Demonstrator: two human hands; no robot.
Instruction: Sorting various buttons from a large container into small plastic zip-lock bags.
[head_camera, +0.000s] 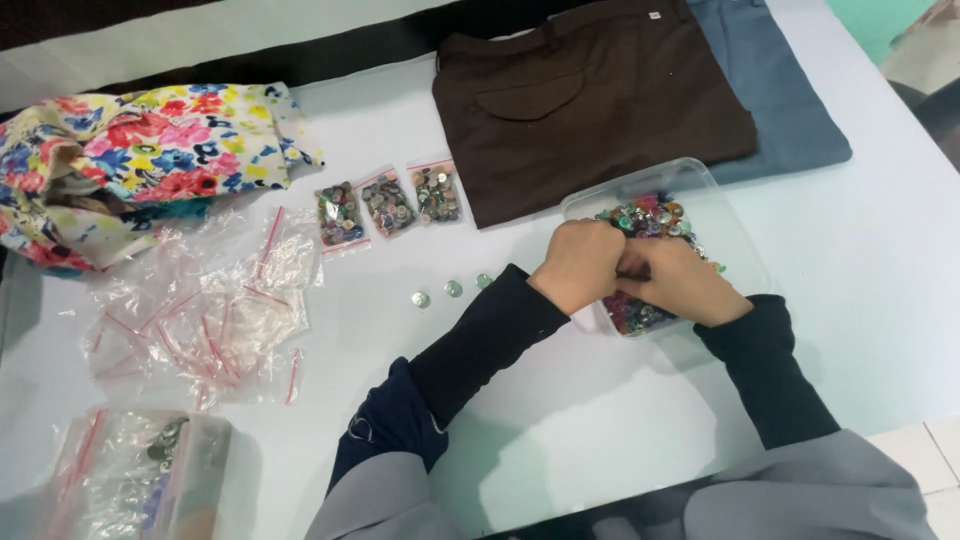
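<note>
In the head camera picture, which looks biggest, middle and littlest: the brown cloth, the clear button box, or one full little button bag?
1. Brown cloth, biggest.
2. Clear button box, middle; both hands cover part of it.
3. Full button bag, littlest. The three full bags look alike in size.

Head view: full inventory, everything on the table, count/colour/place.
Tub: one, clear plastic, right of centre, holds mixed-colour buttons.
Filled bags: three, clear with red zip strips, mixed buttons inside, in a row at centre top.
Loose buttons: three, pale green, in a line left of the tub.
Empty bags: a loose pile, count unclear, clear with red strips, left of centre.
Box: one, clear, bottom left, bags in it.
Floral cloth: one, multicolour, top left.
Brown garment: one, folded, top centre.
Blue garment: one, folded, under the brown one's right side.
Table: white.
Left hand, right hand: touching each other over the tub, black sleeves.
</note>
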